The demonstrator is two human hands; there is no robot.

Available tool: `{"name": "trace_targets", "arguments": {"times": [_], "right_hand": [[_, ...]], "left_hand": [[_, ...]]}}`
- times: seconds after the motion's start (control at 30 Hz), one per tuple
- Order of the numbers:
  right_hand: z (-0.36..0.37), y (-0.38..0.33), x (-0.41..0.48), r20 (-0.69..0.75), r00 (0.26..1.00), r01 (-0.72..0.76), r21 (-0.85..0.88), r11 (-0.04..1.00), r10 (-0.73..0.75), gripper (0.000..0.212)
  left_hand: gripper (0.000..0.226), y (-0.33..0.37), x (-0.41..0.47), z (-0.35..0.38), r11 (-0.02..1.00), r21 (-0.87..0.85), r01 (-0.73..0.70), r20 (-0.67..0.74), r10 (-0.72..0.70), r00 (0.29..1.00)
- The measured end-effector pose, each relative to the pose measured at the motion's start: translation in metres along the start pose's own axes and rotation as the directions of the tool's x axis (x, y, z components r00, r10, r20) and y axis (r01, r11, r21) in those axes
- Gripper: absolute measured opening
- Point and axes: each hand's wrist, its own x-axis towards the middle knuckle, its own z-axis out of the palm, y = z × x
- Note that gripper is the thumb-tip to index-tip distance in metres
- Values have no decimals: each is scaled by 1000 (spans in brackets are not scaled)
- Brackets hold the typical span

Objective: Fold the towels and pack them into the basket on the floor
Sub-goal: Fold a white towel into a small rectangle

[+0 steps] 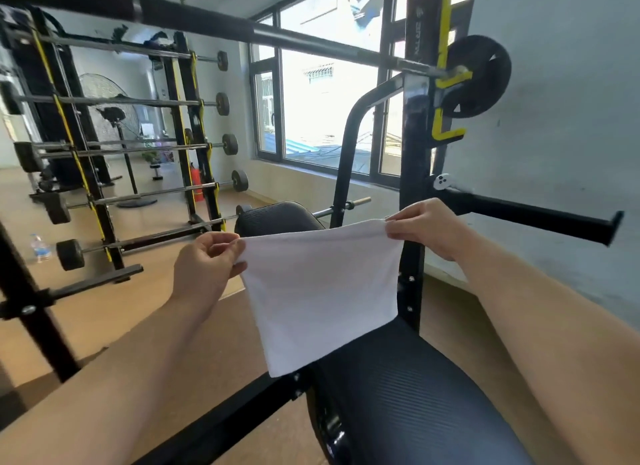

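Head view only.

Edges / room:
- Towel (322,291), white, hangs in the air over the bench. Its top edge is pulled taut between both hands and rises slightly toward the right.
- Both side edges hang free. The bottom edge slants, and the lower-left corner is the lowest point, in front of the bench frame.
- Can't tell if the bottom edge touches the bench pad (408,395) or hangs just above it.
- The upright post (415,153) stands directly behind the towel's right edge. A black safety arm (536,219) sticks out to the right, behind the right hand.
- The loaded barbell (207,21) crosses overhead on a yellow hook (446,84), well above the hands.
- The wall (554,118) is close on the right.
- Open wood floor (104,309) lies left of the bench, between it and the barbell rack (138,146).

Counts:
- 1 towel, 2 hands.
- 2 black pads: the bench pad and a raised pad (277,219) behind the towel.
- 1 weight plate (479,77) visible on the overhead bar.
- The rack shows 5 plated bar ends on its right side.
- 1 standing fan (110,111) and 1 water bottle (40,248) on the floor, far left.
- 1 red extinguisher (197,187) behind the rack.

Grip:
- Left hand (204,260) pinches the towel's upper-left corner between thumb and curled fingers. Palm faces the camera.
- Right hand (426,227) pinches the upper-right corner between thumb and fingertips. The other fingers are curled in.
- The hands are well apart, a full towel width. Neither touches anything else.
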Motion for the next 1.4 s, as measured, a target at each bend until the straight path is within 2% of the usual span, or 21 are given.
{"name": "trace_targets", "arguments": {"times": [0.2,0.37,0.57,0.7,0.83,0.97,1.13,1.27,1.4], "right_hand": [[-14,-19,-62,78,997,-23,-6,1000,24,13],[-14,-33,-104,-9,1000,-2,-332,943,-1,11],[-12,-50,-154,-123,992,-26,-406,914,-26,10],[-11,-56,-185,-121,990,6,-470,883,-71,13],[-15,-58,-216,-71,993,50,-454,890,-92,7],[-21,-55,-245,-52,998,2,-427,904,-27,5],[-26,-37,-268,-154,988,-66,-331,941,15,19],[-24,-26,-285,-207,978,-96,-265,960,41,15],[-18,-18,-301,-167,984,-117,-307,945,67,6]], "left_hand": [[18,24,-35,-13,999,38,-20,13,20,1000],[16,46,-69,-27,995,89,-44,29,41,999],[6,73,-111,-45,990,117,-75,57,69,996],[6,87,-138,-56,986,137,-98,90,86,992],[13,92,-159,-66,979,180,-97,108,78,991],[12,90,-180,-79,971,212,-111,179,73,981],[12,85,-205,-93,927,336,-167,355,40,934],[12,79,-217,-97,889,430,-159,434,-50,899],[9,70,-223,-101,882,452,-131,438,-92,894]]}}
